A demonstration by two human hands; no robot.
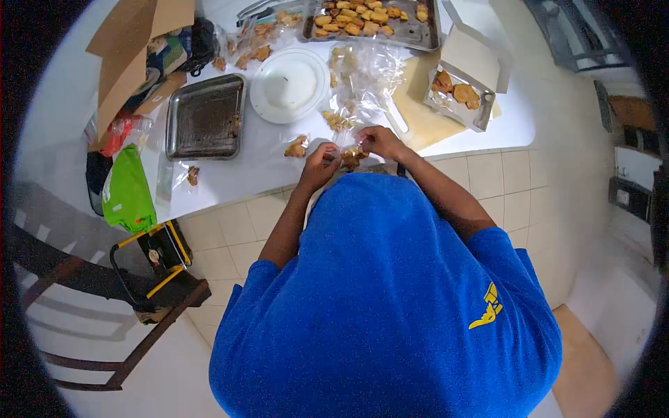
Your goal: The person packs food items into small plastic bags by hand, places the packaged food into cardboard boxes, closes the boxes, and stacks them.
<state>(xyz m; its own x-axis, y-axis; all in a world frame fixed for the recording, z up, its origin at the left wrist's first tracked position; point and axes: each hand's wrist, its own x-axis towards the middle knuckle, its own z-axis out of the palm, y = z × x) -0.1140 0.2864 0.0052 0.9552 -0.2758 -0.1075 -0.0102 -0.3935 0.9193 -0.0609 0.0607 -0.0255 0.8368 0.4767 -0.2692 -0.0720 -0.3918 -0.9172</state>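
At the table's near edge, just in front of my chest, my left hand (pixel 322 165) and my right hand (pixel 380 144) pinch a small clear plastic bag from both sides. Browned baked pieces (pixel 352 157) show inside the bag. Left of my left hand lies another brown piece, apparently in clear plastic (pixel 297 147). Beyond my hands are a bag of paler yellowish pieces (pixel 338 121) and a loose heap of clear plastic bags (pixel 373 73). My fingertips are small in view, so the exact grip on the bag's edge is hard to make out.
A white plate (pixel 289 86) and a dark metal tray (pixel 205 118) lie to the left. Golden baked pieces fill part of a baking tray (pixel 418 35) at the back. An open white box (pixel 481 120) with browned pieces stands right. A cardboard box (pixel 118 70) is far left.
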